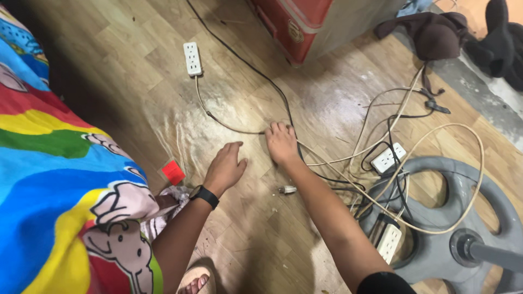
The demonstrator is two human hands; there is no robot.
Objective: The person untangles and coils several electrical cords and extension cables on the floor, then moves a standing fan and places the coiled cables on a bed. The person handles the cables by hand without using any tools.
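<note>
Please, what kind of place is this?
Probably a room in a home. A wood-pattern floor carries white power strips, a bright cartoon blanket lies at the left, and a grey fan base stands at the right.

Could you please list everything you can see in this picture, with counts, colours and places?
Power strips: three, white; one far on the floor, two at right by the fan base.
Cords: several, black and cream, tangled at right.
Loose plug: one, white, between the forearms.
Fan base: one, grey, lower right.
Box: one, red, top centre.
Blanket: one, multicoloured, left.
Red tag: one, beside the blanket.
Dark clothes: top right.
Left hand: flat on the floor, black wristwatch.
Right hand: on the cords.
</note>
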